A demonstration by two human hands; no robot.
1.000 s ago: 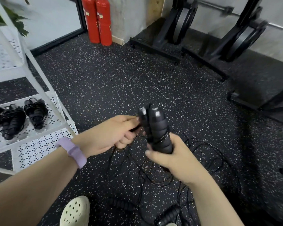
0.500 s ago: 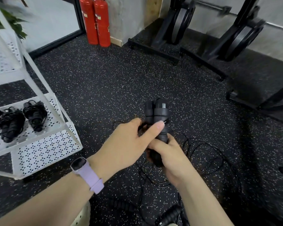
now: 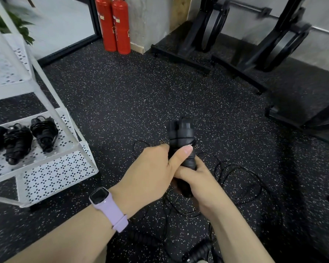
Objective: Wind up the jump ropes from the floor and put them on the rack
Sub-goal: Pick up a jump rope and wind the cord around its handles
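Centrally, both hands close on one pair of black jump-rope handles [image 3: 181, 137], held side by side and nearly upright above the floor. The right hand [image 3: 199, 182] wraps the lower half of the handles, fingers curled fully round them. The left hand [image 3: 152, 168] closes against the same pair from the left; its thumb lies across the front of the handles, nail uppermost, touching the thin cord wound round them. Several turns of cord sit on the handles between the thumb and the caps.

The unwound cord [image 3: 241, 179] hangs below the hands and lies in loose loops on the speckled rubber floor [image 3: 131, 95], to the right of and beneath the right wrist. A further ribbed black handle [image 3: 197, 252] lies on the floor at the lower edge of the view, between the forearms; which rope it belongs to cannot be told.

The white perforated rack [image 3: 57, 177] stands to the left, well apart from the hands. Its lower shelf carries three wound rope bundles [image 3: 44, 133] side by side. A lilac-strapped watch [image 3: 108, 207] is on the left wrist.

Two red fire extinguishers [image 3: 114, 25] stand against the far wall. Black plate-loaded equipment frames [image 3: 207, 31] occupy the floor at the upper right.
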